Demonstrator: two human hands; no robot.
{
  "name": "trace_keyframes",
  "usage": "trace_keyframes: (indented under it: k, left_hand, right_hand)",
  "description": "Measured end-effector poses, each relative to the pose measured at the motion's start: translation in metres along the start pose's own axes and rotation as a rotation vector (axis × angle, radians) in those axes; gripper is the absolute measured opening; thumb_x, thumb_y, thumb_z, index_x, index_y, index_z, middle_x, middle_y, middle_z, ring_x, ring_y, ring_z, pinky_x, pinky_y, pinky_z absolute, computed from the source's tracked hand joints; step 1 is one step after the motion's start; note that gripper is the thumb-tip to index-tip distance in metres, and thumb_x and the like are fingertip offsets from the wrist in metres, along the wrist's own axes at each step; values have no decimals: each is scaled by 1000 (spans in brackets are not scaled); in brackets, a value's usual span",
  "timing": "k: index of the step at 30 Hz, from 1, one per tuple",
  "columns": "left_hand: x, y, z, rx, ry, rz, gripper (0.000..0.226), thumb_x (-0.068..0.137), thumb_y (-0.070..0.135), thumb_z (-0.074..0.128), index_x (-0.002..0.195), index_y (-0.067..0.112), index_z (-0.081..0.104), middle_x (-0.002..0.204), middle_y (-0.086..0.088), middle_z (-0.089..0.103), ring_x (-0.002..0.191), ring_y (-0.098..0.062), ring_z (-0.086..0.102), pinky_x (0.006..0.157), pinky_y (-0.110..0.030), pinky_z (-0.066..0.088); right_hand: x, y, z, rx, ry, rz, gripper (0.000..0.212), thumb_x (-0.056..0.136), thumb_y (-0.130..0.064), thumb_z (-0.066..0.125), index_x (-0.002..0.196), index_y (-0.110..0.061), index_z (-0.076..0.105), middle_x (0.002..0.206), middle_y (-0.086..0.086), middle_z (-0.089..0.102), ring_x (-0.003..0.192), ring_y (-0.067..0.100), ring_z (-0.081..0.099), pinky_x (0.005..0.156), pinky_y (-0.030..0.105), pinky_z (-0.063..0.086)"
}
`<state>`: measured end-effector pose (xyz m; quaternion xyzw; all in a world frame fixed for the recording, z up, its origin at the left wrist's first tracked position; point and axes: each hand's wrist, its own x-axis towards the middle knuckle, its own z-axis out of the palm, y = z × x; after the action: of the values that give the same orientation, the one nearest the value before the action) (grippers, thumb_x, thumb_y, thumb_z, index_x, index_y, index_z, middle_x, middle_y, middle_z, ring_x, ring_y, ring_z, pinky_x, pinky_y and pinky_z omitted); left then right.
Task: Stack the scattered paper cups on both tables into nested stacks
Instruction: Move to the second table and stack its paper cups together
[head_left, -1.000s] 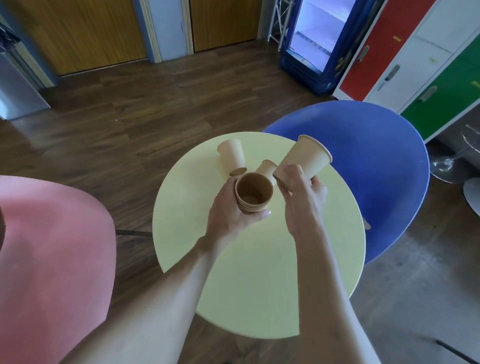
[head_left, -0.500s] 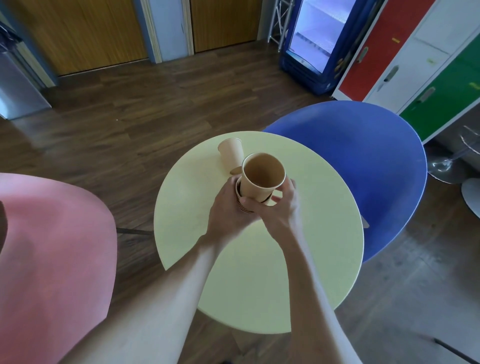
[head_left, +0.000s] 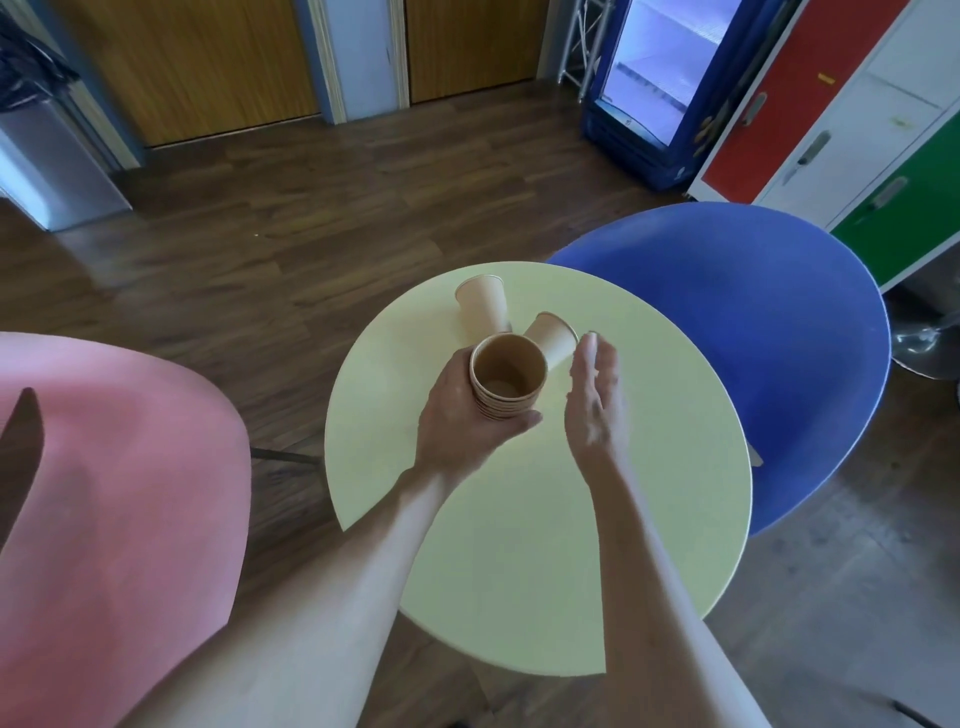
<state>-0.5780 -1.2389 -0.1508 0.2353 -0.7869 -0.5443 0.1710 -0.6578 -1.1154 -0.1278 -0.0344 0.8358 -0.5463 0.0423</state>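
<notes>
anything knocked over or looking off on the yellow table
Two loose tan paper cups lie on their sides on the round yellow table: one at the far edge, one just behind the nested stack of brown paper cups in the left hand. No spill or damage shows. The right hand is open, empty.

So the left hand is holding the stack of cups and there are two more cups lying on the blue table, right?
Almost. The left hand does hold the stack of cups, but the head view shows the two loose cups lying on the yellow table, not the blue table.
</notes>
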Motion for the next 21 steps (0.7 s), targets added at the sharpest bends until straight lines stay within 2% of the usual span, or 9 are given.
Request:
trace_keyframes:
  k: [3,7,10,14,16,19,21]
  left_hand:
    - [4,-5,-2,33,50,3,84,53,48,95,125,36,53,119,17,68,111,-7,66,87,-42,57]
    - [7,-9,-8,88,84,-1,86,54,46,95,127,35,51,118,21,65,109,-3,64,87,-35,56]
    - [10,-11,-11,114,79,7,86,54,47,95,127,36,50,118,22,65,111,-3,63,87,-35,56]
    - [12,-11,-12,103,78,2,85,54,46,95,126,38,51,119,23,65,113,-1,62,88,-36,56]
    - [12,-12,-12,103,65,3,85,55,47,94,126,37,51,119,24,65,114,-3,62,89,-38,56]
    - [13,-13,-12,99,51,10,84,55,49,93,127,37,50,121,23,65,116,-5,62,89,-41,56]
    - [13,-13,-12,101,52,12,85,54,50,92,127,37,50,122,23,65,117,-5,62,89,-41,56]
  right_hand:
    - [16,1,6,-114,-23,19,49,102,-38,50,146,-17,40,139,8,53,123,27,57,100,38,46]
    - [41,-5,20,-236,-77,111,66,96,-30,63,152,-15,31,147,12,42,129,34,51,102,38,40]
    - [53,-6,29,-287,-105,138,76,94,-30,66,156,-16,24,152,13,35,135,34,44,102,39,39]
    - [65,0,36,-361,-189,177,91,92,-37,68,161,-18,12,160,10,26,144,33,36,110,44,37]
    - [68,3,37,-420,-239,171,98,90,-38,71,161,-18,7,160,8,24,142,32,38,107,42,39]
    - [70,8,38,-492,-252,193,95,87,-33,75,159,-17,15,149,11,30,123,35,53,97,40,46]
    - [69,11,39,-429,-183,236,75,87,-31,74,149,-16,34,140,11,37,112,35,57,94,40,50]
